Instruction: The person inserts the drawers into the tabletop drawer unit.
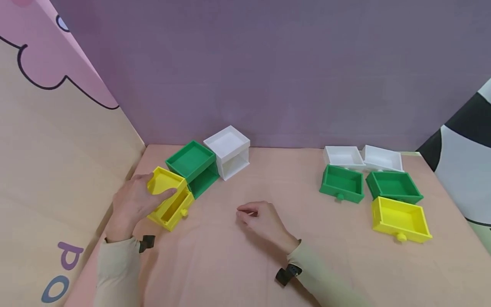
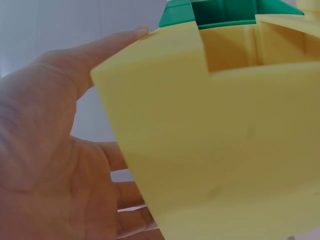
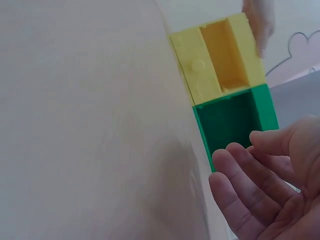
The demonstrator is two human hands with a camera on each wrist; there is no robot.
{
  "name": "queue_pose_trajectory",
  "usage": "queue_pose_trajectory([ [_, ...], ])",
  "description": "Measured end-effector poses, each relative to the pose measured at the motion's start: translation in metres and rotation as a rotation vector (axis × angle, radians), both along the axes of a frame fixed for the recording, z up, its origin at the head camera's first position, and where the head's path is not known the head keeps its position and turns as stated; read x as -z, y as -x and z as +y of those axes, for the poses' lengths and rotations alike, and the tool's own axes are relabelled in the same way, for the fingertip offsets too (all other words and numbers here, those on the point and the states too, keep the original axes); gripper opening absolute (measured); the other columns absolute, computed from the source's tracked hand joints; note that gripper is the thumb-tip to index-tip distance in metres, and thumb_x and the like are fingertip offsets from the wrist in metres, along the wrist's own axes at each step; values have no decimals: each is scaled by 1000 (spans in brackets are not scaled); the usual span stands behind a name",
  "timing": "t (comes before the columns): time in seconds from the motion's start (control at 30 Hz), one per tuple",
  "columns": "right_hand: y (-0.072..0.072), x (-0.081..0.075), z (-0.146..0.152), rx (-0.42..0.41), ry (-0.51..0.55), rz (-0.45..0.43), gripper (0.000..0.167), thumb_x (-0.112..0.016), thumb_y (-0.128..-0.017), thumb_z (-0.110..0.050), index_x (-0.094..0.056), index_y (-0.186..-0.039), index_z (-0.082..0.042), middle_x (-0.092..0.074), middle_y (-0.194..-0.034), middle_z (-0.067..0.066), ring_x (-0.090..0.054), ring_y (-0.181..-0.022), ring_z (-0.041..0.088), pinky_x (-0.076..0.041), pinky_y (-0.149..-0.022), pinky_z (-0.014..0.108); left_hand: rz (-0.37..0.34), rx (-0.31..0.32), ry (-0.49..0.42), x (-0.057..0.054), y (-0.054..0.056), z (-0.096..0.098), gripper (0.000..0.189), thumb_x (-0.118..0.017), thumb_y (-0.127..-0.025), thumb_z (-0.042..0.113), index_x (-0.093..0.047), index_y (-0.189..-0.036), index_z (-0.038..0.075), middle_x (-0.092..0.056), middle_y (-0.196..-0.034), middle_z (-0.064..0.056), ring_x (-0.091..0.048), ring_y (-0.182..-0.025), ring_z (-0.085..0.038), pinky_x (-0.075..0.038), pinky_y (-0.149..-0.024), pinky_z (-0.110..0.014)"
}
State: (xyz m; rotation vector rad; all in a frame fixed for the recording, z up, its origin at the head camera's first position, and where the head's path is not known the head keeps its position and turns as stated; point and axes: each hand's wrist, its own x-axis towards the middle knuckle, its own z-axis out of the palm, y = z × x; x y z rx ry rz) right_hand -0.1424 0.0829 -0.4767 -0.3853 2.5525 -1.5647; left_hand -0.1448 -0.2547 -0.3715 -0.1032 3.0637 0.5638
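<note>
The left hand (image 1: pixel 134 200) grips the yellow box (image 1: pixel 177 201), its thumb laid over the top and its fingers along the outer side. The right hand (image 1: pixel 264 221) holds nothing; its fingers bend loosely, thumb near the index fingertip, above the table (image 1: pixel 230 268) and well apart from the box. A yellow drawer with a knob (image 1: pixel 184 212) sits low in the box, on the side toward the right hand, with a gap above it.

Just beyond the left hand, the green box (image 1: pixel 192 160) stands against the yellow one, its front hollow. Past that, ahead of both hands, is the white box (image 1: pixel 227 143), beside the green.

Well to the right of the right hand lie five loose drawers: one yellow (image 1: pixel 402 216) nearest, two green (image 1: pixel 342 183) behind it, two white (image 1: pixel 344 157) farthest, near the purple wall (image 1: pixel 268 76).
</note>
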Motion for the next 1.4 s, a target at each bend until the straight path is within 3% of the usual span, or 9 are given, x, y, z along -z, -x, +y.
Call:
queue_pose_trajectory([
  [0.17,-4,-2,24,26,63,-102,22,-76,-98,-15,-81,-114,0,-82,-97,12,-74,-75,16,-56,-59,22,-8,3,5,0,0,1,100,-67,-93,69,-46,-156,-6,-53,-152,-34,-62,-112,-45,-57,-85,-56],
  [0.37,-5,-6,51,97,80,-149,24,-77,-98,-15,-80,-118,-1,-82,-103,12,-70,-75,18,-55,-61,22,1,0,2,0,-1,0,99,-67,-93,68,-46,-156,-7,-54,-151,-34,-62,-111,-45,-57,-84,-57],
  [0.6,-9,-12,82,168,-5,-108,27,-76,-99,-19,-80,-120,-2,-82,-112,11,-72,-91,16,-58,-73,21,12,1,10,2,0,0,99,-67,-93,68,-47,-156,-6,-54,-151,-35,-64,-110,-45,-58,-81,-55],
  [0.77,-14,-13,106,216,-30,-101,30,-75,-100,-21,-79,-122,0,-81,-113,14,-73,-86,14,-59,-70,22,17,2,8,2,0,-1,98,-68,-94,67,-47,-156,-6,-53,-152,-34,-63,-113,-46,-57,-83,-56],
  [1.0,-25,-12,139,278,-118,-94,33,-74,-102,-27,-78,-124,-2,-81,-116,12,-70,-95,10,-58,-73,19,27,7,8,3,-1,-1,98,-67,-94,68,-48,-155,-6,-54,-152,-34,-64,-113,-46,-57,-83,-55],
  [1.17,-33,-10,163,325,-178,-72,34,-74,-102,-27,-78,-124,-1,-82,-114,14,-70,-90,4,-58,-72,18,23,4,9,3,0,0,99,-67,-93,69,-48,-156,-5,-53,-153,-34,-63,-116,-47,-57,-84,-56],
  [1.3,-38,-10,187,355,-215,-105,42,-71,-104,-32,-74,-130,1,-80,-118,17,-70,-88,3,-59,-72,17,23,2,14,3,0,0,98,-67,-93,68,-48,-155,-6,-53,-152,-34,-64,-115,-47,-57,-82,-55],
  [1.4,-39,-12,208,389,-199,-187,50,-67,-106,-35,-67,-140,2,-78,-125,19,-72,-86,1,-60,-73,18,22,0,15,3,0,-1,98,-68,-93,68,-48,-155,-6,-54,-152,-34,-64,-114,-47,-58,-80,-54],
])
